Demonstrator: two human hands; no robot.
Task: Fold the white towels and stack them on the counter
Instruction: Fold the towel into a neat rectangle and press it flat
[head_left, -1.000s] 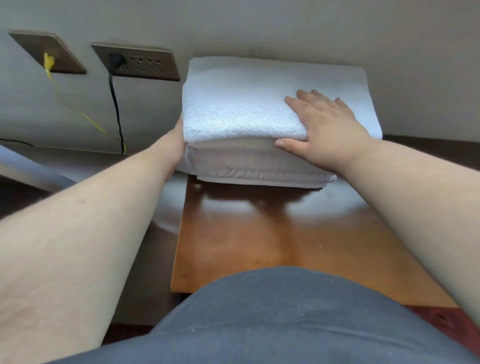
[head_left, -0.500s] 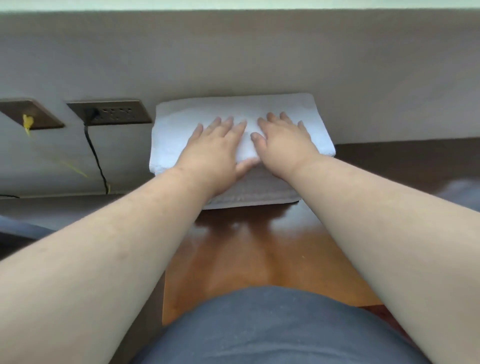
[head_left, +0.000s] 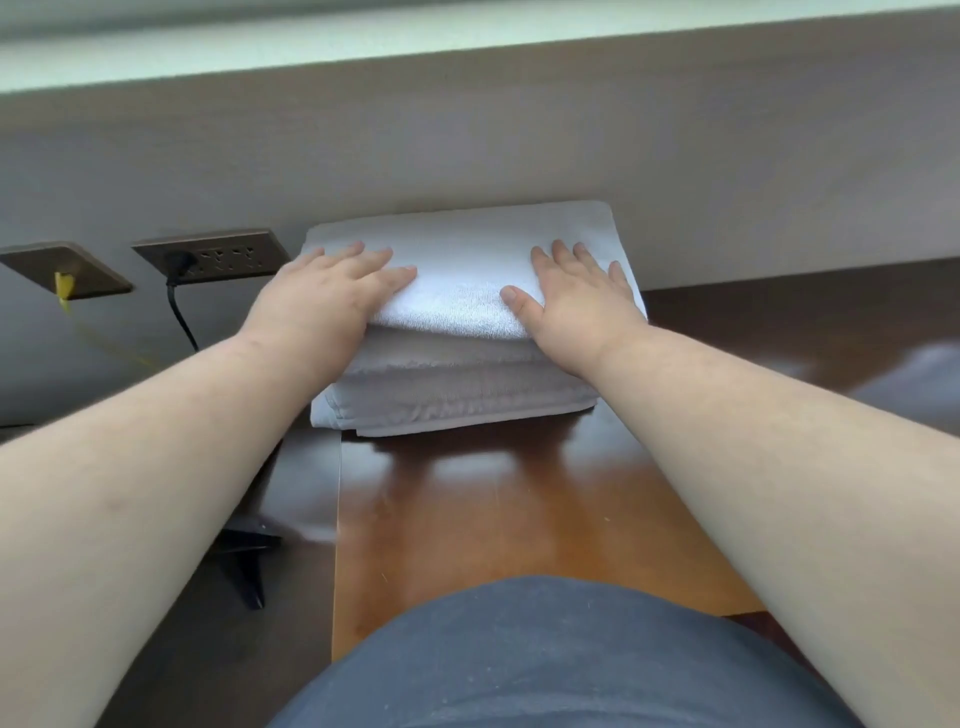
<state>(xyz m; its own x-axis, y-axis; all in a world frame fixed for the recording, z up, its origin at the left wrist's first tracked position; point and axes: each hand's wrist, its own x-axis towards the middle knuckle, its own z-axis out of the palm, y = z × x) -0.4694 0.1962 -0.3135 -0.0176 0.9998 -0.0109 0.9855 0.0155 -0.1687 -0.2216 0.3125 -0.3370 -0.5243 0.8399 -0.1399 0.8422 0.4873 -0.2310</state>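
Note:
A stack of folded white towels (head_left: 462, 270) sits at the far end of the brown wooden counter (head_left: 493, 519), against the grey wall. My left hand (head_left: 327, 296) lies flat on the left part of the top towel, fingers straight and pointing right. My right hand (head_left: 576, 296) presses flat on the right part, fingers spread toward the wall. The lower towels (head_left: 457, 395) show grey folded edges at the front of the stack.
Two dark socket plates are on the wall at left: one (head_left: 218, 257) with a black plug and cable, one (head_left: 67, 270) with a yellow plug. The counter's left edge drops off to a dark floor. My dark-clothed body (head_left: 545, 660) fills the bottom.
My hands have slid apart from the middle of the top towel toward its left and right ends. One second ago the left hand was at the stack's left side.

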